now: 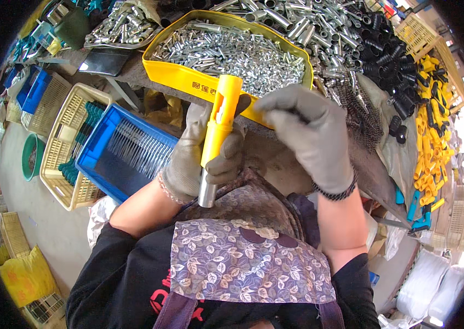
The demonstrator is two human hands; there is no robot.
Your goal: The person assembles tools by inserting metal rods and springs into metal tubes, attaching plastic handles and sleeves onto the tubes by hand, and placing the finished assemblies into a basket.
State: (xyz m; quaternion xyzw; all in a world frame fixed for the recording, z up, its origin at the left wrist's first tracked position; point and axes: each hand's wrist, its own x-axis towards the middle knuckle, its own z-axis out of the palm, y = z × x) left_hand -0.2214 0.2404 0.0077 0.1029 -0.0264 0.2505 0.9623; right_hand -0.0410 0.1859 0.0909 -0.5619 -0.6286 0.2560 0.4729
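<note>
My left hand [188, 159], in a grey work glove, is closed round a yellow plastic sleeve [218, 140] with a slot cut in its upper part. A shiny metal tube [207, 189] sticks out of its lower end, and the whole piece stands nearly upright, tilted a little. To the right, my gloved right hand [311, 134] hovers apart from the sleeve, fingers bent and drawn together toward the thumb. Whether a small part sits between those fingertips is hidden. Beyond both hands lies a yellow tub [174, 75] full of small metal pins [221, 49].
Metal tubes [303, 27] and black plastic parts [382, 52] pile up behind the tub. Yellow plastic parts [426, 142] lie far right. At left stand a blue crate [97, 159] of thin metal pieces and a cream basket [51, 170] with green parts.
</note>
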